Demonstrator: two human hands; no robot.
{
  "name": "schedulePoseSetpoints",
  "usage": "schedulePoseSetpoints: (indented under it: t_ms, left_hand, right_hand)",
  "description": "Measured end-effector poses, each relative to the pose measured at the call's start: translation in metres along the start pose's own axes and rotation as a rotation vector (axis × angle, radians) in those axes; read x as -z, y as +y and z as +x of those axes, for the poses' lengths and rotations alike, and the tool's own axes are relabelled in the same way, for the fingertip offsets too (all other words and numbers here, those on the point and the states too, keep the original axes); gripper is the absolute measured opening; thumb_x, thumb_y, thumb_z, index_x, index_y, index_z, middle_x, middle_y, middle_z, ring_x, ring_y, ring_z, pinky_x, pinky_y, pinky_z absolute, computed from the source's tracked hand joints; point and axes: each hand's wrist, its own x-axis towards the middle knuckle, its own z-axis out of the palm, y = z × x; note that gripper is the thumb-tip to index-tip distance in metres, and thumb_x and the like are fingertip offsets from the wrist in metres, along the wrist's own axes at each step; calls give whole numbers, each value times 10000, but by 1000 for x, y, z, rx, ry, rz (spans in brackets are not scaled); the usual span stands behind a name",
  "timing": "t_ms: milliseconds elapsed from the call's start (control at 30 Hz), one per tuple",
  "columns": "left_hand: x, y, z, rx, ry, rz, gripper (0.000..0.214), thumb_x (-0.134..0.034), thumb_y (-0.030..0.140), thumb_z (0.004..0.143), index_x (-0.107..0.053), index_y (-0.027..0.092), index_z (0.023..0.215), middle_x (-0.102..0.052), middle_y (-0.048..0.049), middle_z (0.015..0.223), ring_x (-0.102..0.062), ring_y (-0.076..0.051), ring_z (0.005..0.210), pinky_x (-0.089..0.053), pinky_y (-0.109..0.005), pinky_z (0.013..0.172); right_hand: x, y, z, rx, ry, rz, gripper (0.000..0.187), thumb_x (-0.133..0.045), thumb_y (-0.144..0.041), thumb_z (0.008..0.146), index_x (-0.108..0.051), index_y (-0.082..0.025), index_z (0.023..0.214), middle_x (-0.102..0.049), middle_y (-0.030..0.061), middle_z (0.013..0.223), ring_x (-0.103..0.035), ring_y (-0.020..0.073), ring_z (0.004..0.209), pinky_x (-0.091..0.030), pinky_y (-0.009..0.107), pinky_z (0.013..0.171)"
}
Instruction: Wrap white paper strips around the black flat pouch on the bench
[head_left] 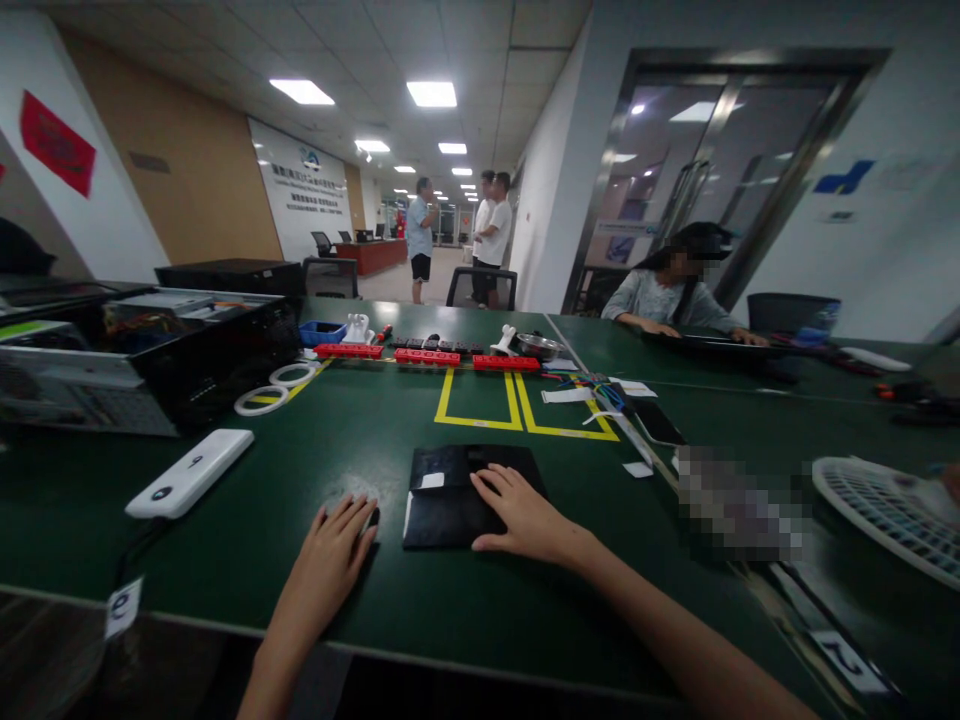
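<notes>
My left hand lies flat on the green table, fingers stretched out, its fingertips over a small dark thing by the black pad's left edge. My right hand rests palm down on a flat black pad, fingers spread and holding nothing. The pad carries small white labels near its left side.
A white power bank with a cable lies at left, beside an open black computer case. Yellow tape rectangles, red strips and white rings lie further back. A white fan sits at right. Another person sits at far right; three people stand in the corridor.
</notes>
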Motion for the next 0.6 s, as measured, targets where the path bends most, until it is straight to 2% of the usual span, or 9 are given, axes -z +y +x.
schedulePoseSetpoints:
  t_ms: [200, 333, 400, 500, 600]
  left_hand:
    - [14, 10, 2, -266, -108, -78, 437, -454, 351, 928, -414, 340, 1363, -435, -41, 1426, -368, -246, 1319, -327, -506, 1039]
    - [16, 14, 3, -284, -133, -95, 429, -486, 338, 917, -435, 367, 1342, -467, -36, 1403, -394, -258, 1303, -321, -528, 1033]
    - [16, 15, 3, -265, -144, -98, 418, -480, 329, 921, -442, 372, 1336, -486, -34, 1387, -419, -248, 1287, -317, -525, 1037]
    - [18, 16, 3, -249, -161, -104, 419, -467, 312, 927, -435, 373, 1340, -485, -34, 1388, -427, -238, 1282, -314, -522, 1039]
    - [20, 16, 3, -259, -161, -120, 430, -474, 293, 922, -431, 370, 1343, -486, -35, 1386, -430, -244, 1279, -319, -527, 1035]
  right_hand:
    - [-18, -23, 5, -20, 94, -11, 946, -362, -753, 771, -288, -76, 1428, -359, 200, 1426, -236, 348, 1337, -192, 513, 1088]
    - [-22, -32, 5, -27, 87, -1, 936, -314, -745, 795, -254, -68, 1437, -320, 204, 1449, -204, 352, 1349, -168, 529, 1090]
    - [-20, -30, 4, -13, 76, 11, 903, -295, -732, 811, -227, -97, 1449, -293, 195, 1466, -197, 347, 1353, -161, 549, 1084]
    - [-11, -9, 5, 11, 117, 22, 757, -300, -658, 864, -210, -201, 1460, -266, 140, 1490, -203, 318, 1357, -180, 561, 1073]
    - [3, 37, 3, -113, 324, -3, 618, -373, -524, 900, -287, -220, 1431, -355, 132, 1435, -308, 283, 1310, -271, 501, 1054]
